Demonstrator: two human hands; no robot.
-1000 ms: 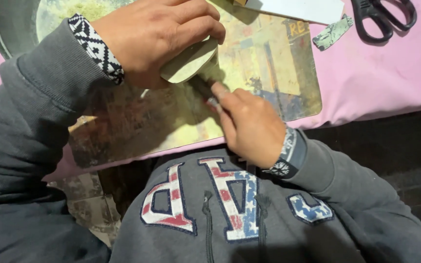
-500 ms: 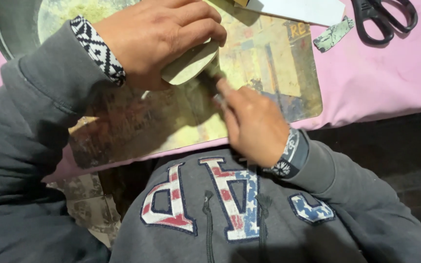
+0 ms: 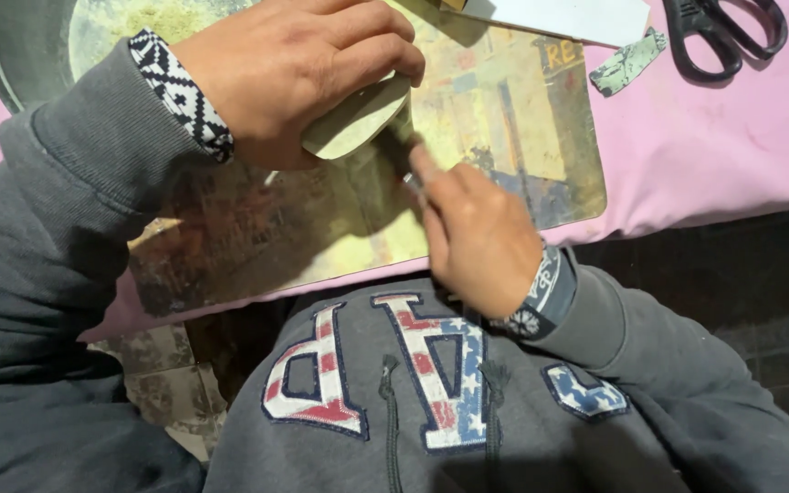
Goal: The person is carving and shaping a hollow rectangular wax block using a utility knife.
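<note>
My left hand point(image 3: 299, 68) grips a small pale green rounded piece point(image 3: 353, 119) and holds it just above a worn, paint-stained mat point(image 3: 504, 137). My right hand point(image 3: 477, 233) holds a thin dark tool point(image 3: 401, 146), likely a brush or blade, whose tip lies against the piece's lower right edge. Most of the tool is hidden by my fingers. Both wrists show patterned black-and-white cuffs under grey sleeves.
A dark round pan point(image 3: 20, 46) with greenish powder sits at the top left. Black scissors point(image 3: 728, 32) lie at the top right on the pink cloth point(image 3: 732, 155), beside a small green scrap point(image 3: 627, 62) and a white sheet point(image 3: 568, 18).
My right hand has slid up and to the left along the pale piece's edge with the tool. My left hand has kept its hold, barely shifting.
</note>
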